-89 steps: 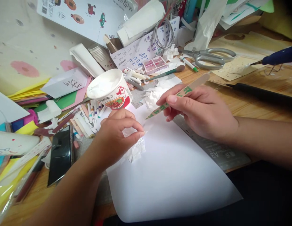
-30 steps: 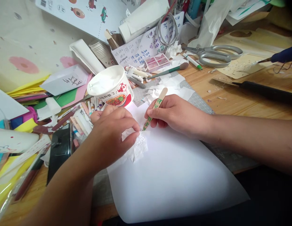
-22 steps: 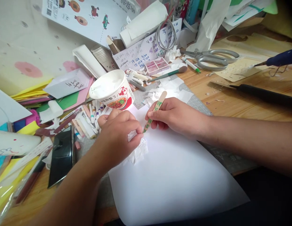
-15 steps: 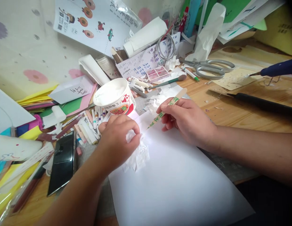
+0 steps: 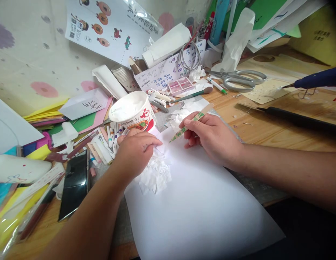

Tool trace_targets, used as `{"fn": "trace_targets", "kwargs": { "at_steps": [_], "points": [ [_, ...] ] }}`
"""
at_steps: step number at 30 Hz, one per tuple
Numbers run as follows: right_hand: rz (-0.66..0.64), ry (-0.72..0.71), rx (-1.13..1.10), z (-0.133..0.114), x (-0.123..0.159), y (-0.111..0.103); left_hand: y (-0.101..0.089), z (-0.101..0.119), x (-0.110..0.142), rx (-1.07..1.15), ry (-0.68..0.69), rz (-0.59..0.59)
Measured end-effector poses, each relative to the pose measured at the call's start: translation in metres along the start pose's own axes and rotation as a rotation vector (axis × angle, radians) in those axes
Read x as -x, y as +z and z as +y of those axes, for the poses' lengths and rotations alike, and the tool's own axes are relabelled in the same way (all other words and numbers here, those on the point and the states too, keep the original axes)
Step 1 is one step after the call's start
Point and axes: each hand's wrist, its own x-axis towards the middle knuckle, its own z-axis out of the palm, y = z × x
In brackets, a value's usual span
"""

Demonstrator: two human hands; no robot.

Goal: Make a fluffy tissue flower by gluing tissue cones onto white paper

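The fingers of the right hand (image 5: 215,139) pinch a flat stick (image 5: 179,134) around its middle, with thumb on one side; its narrow end points down towards the left fingers and is apart from them. This stick looks light and quite stiff, perhaps of wood, so a soft grip at the middle should be enough. The thumb and forefinger of the left hand (image 5: 132,155) are bent close together, but I cannot tell if some thin piece is between them. Just below these fingers, the crumpled paper (image 5: 155,177) lies upon a white sheet (image 5: 200,209). It seems very light, soft and easy to tear, and its shiny part may be wet or sticky; I would take it by a dry outer edge, gently. The sheet is thin and would bend or slide, so it is better to hold it flat near its border. Beyond the left fingers stands a paper bowl (image 5: 149,113), and beyond the right fingers are torn paper pieces (image 5: 193,107), then scissors (image 5: 242,86) on the table (image 5: 265,139).
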Motion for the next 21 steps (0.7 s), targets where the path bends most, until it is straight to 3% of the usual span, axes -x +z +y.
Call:
{"fn": "trace_targets", "kwargs": {
  "at_steps": [5, 11, 16, 21],
  "points": [
    [-0.005, -0.033, -0.126, -0.004, 0.0, -0.005, -0.007, 0.001, 0.008, 0.019, 0.038, 0.207],
    [0.023, -0.079, -0.108, -0.006, 0.001, -0.008, -0.004, 0.006, 0.005, -0.051, -0.092, 0.014],
    [0.002, -0.072, -0.062, -0.003, 0.002, -0.007, 0.004, 0.013, -0.001, 0.033, -0.167, 0.021],
    [0.01, -0.118, -0.085, -0.01, 0.004, -0.008, -0.007, 0.018, 0.007, 0.196, -0.148, 0.106]
  ]
}}
